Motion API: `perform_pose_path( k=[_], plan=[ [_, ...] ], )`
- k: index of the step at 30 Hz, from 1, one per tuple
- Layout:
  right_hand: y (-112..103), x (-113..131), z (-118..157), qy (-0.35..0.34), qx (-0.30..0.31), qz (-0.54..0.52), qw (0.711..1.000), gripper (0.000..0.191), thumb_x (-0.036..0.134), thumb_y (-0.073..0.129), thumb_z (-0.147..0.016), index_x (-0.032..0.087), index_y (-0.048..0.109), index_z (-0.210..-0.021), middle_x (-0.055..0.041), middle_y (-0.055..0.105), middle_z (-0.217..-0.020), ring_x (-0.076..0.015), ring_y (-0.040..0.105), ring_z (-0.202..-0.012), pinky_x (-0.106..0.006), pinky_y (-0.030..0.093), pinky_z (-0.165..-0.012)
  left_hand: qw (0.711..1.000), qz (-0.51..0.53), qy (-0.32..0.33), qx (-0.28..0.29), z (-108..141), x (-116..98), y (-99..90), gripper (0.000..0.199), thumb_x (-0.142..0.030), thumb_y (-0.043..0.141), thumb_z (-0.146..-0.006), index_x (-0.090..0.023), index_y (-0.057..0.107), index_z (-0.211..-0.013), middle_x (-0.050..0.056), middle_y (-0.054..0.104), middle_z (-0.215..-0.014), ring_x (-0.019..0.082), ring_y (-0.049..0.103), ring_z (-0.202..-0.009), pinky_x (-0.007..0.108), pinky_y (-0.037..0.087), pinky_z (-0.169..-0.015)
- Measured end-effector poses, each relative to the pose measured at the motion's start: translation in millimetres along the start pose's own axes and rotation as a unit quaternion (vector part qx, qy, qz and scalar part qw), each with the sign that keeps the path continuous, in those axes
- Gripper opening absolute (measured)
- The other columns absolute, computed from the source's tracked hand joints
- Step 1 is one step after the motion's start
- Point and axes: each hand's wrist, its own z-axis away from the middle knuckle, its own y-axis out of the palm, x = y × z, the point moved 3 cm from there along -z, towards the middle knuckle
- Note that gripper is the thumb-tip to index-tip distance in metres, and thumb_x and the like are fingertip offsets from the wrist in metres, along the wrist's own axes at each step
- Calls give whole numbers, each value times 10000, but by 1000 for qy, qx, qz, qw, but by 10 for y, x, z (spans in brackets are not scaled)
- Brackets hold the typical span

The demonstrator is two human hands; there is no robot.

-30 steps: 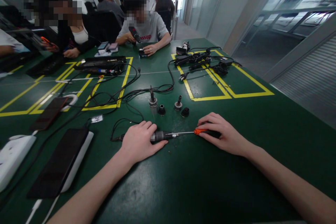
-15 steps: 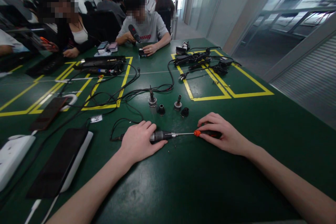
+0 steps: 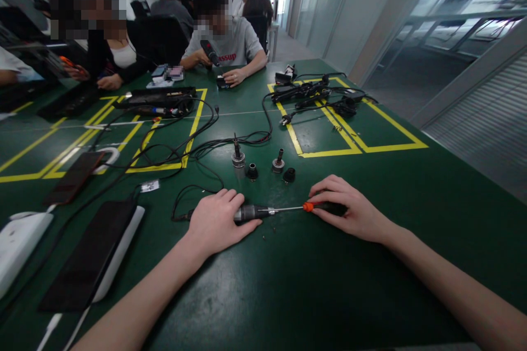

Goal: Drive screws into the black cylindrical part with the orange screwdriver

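Observation:
My left hand (image 3: 217, 220) is wrapped over a black cylindrical tool handle (image 3: 251, 213) lying on the green table, its cable leaving to the left. Between the fingers of my right hand (image 3: 349, 209) is a screwdriver (image 3: 308, 207) with a red and black handle. Its thin metal shaft points left and meets the metal front end of the tool handle. Tiny dark specks (image 3: 264, 237), perhaps screws, lie just below that end. Beyond the hands stand two metal nozzle pieces (image 3: 238, 160), (image 3: 278, 163) and two black collars (image 3: 252, 172), (image 3: 289, 175).
A black phone (image 3: 90, 255) on a white block and a white power strip (image 3: 20, 247) lie at left. Black cables (image 3: 230, 142) cross the table. Bundled leads (image 3: 313, 93) sit within yellow tape at back right. A co-worker (image 3: 230, 38) sits opposite, handling a black device.
A tiny dark speck now shows on the table just below the tool's front end. Both hands and the screwdriver keep nearly the same position; the whole view has shifted slightly.

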Motion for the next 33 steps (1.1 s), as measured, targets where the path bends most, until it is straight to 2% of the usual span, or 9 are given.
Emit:
perform_pose_path(
  k=[5,13,19,28,33],
  plan=[
    [4,-2,6,-6,-11,-23,1000,103,212,672,-970,234,725,-1056,-74,766,-989,-236,716,-910,-394,597,-809,1000,-3,1,-6,6,1,10,427,-620,657,-914,-199,641,-850,55,711,-872,259,693,-845,360,529,-699],
    [6,58,29,9,11,-57,998,111,221,607,-994,215,678,-1079,-63,753,-959,-199,733,-835,-316,603,-745,1000,-2,5,-14,2,2,1,441,-634,643,-919,-198,639,-850,51,712,-865,254,688,-828,360,526,-693],
    [35,39,35,28,24,-56,998,276,271,470,-1080,229,716,-1198,-70,779,-987,-202,744,-874,-333,619,-767,1000,-4,3,-9,3,-4,-3,440,-634,638,-919,-200,638,-848,51,712,-866,249,683,-830,360,531,-697],
    [-19,81,-5,40,-23,-118,992,147,309,673,-991,236,748,-1094,-73,764,-980,-221,743,-878,-362,627,-789,1000,-2,1,2,4,-5,-15,441,-633,625,-927,-198,638,-856,58,711,-873,253,681,-828,364,528,-694],
    [14,77,4,40,-3,-61,997,248,299,542,-1054,237,758,-1160,-73,763,-933,-214,715,-822,-352,603,-729,1000,2,-1,0,7,-3,-13,424,-618,640,-923,-199,639,-857,60,710,-871,258,682,-836,361,520,-696]
  ],
)
